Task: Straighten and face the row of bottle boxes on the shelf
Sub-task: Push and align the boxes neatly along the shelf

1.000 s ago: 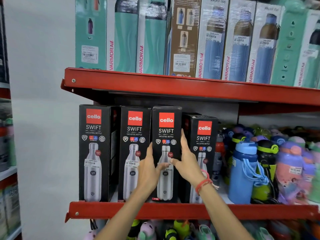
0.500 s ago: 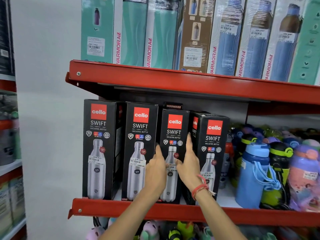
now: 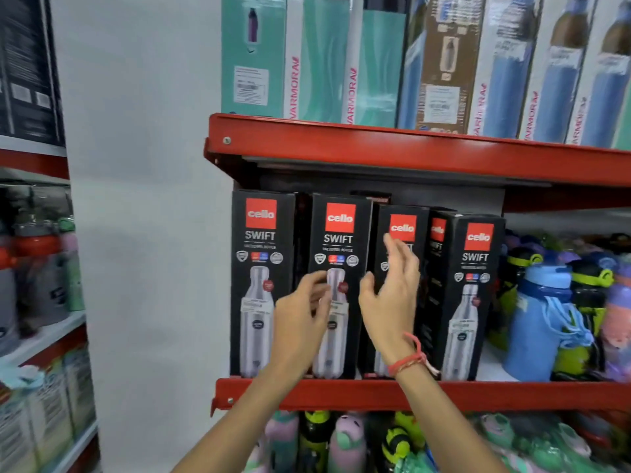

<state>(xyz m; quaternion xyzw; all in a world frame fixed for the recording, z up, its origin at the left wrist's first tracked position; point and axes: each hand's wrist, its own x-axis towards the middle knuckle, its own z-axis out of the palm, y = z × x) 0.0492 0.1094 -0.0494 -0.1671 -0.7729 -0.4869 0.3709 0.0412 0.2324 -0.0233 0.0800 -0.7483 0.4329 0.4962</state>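
Several black Cello Swift bottle boxes stand in a row on the red middle shelf (image 3: 341, 392). The leftmost box (image 3: 261, 268) and the second box (image 3: 339, 240) face front. The third box (image 3: 403, 230) sits a little further back. The rightmost box (image 3: 474, 288) is turned slightly, showing its left side. My left hand (image 3: 300, 319) hovers in front of the second box with fingers apart. My right hand (image 3: 392, 298), with a red thread on the wrist, is spread in front of the third box. Neither hand grips a box.
Loose coloured bottles (image 3: 546, 315) crowd the shelf right of the boxes. Tall Varmora boxes (image 3: 324, 59) fill the upper shelf (image 3: 375, 141). Toy-shaped bottles (image 3: 345, 442) sit below. A white wall (image 3: 143, 199) and another rack (image 3: 37, 268) lie to the left.
Both hands have come off the third box and shifted left, the left hand now in front of the second box. The third box stands set back. My view has panned left.
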